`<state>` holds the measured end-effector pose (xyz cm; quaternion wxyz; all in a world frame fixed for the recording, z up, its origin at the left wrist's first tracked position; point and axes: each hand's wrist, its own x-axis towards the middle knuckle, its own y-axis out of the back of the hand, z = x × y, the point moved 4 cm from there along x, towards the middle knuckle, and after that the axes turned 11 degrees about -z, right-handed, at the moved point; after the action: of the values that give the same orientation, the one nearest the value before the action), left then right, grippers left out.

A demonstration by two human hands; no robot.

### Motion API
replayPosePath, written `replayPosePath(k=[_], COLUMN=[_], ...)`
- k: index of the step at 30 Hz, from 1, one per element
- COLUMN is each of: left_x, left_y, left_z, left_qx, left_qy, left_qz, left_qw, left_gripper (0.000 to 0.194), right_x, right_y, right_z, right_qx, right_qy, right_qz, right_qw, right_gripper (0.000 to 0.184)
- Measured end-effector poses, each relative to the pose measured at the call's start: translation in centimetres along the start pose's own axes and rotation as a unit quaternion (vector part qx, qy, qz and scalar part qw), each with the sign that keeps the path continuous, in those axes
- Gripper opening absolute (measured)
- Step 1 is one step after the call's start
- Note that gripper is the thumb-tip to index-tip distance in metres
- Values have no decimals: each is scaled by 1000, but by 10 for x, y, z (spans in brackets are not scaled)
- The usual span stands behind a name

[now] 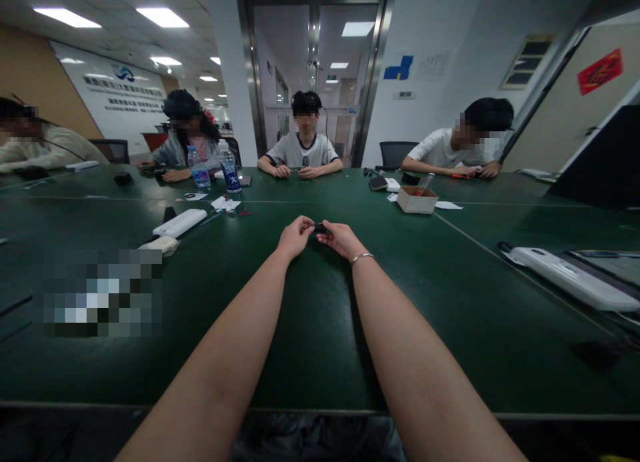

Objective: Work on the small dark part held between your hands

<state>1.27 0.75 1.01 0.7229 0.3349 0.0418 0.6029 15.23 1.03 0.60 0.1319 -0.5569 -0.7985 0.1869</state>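
Observation:
Both my arms reach forward over the dark green table (320, 329). A small black object (320, 228) sits between my fingertips, just above the tabletop; it is too small to tell its kind. My left hand (297, 236) is closed, pinching the object's left end with thumb and fingers. From the other side my right hand (341, 239) closes on its right end, with a silvery bracelet (362, 257) at the wrist. The fingers hide part of the object.
White power banks or similar long white devices lie left (180, 223) and right (575, 277). A small box (417, 200) stands beyond my right hand. Two bottles (229, 168) and paper scraps (225, 203) are at the far left. Several people sit around the table.

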Motion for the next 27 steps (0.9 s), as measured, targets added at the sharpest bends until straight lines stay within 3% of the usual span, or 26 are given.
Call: replayPosePath(k=[4,8,14,20,27], left_x=[1,5,9,4,3], left_y=[-2,-6,-9,-5,-4], left_z=[-1,-10,-14,-6,-2], left_qx=[-17,-59,11,72,36], left_qy=[10,71,114,109,88], left_qz=[-4,-18,-65,-54,-26], left_qw=[1000,996,991,990,995], left_gripper=[15,21,39,30,12], right_x=[1,2,1,0,1], right_y=[0,1,-1,-2,0], right_z=[0,1,2,1,2], right_qx=[1,-4,-10,-14,-13], right_qy=[1,0,-3,-6,-2], right_qz=[2,-2,-10,-14,-9], right_qw=[1000,1000,1000,1000,1000], right_gripper=[17,16,17,16,12])
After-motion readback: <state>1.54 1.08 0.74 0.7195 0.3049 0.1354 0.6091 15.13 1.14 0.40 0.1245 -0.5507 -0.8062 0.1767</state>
